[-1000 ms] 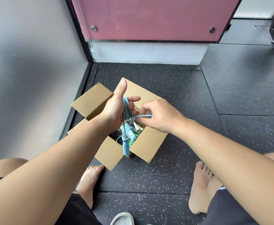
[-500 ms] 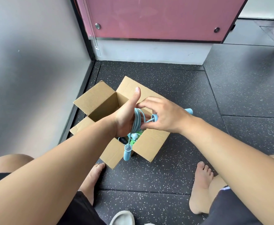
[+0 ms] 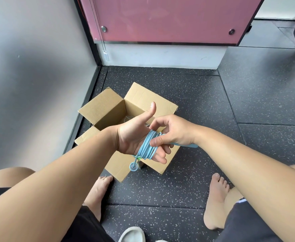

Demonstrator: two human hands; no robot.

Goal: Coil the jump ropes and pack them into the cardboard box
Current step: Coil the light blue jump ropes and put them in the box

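The light-blue corded jump rope (image 3: 147, 145) sits wound around the flat, thumb-up left hand (image 3: 132, 137) above the open brown cardboard box (image 3: 104, 109). The right hand (image 3: 174, 131) pinches the rope's end. Coiling looks nearly finished; next, the bundle needs slipping off intact into the box.

Box (image 3: 100, 109) contents mostly hidden, slipper (image 3: 131, 235) cut off

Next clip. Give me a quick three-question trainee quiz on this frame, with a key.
1. True or false: the blue jump rope is wound around the left hand.
2. The cardboard box is: A) taped shut, B) open with its flaps spread, C) tipped on its side.
3. What dangles below the coil?
Key: 1 true; 2 B; 3 a blue handle of the rope.
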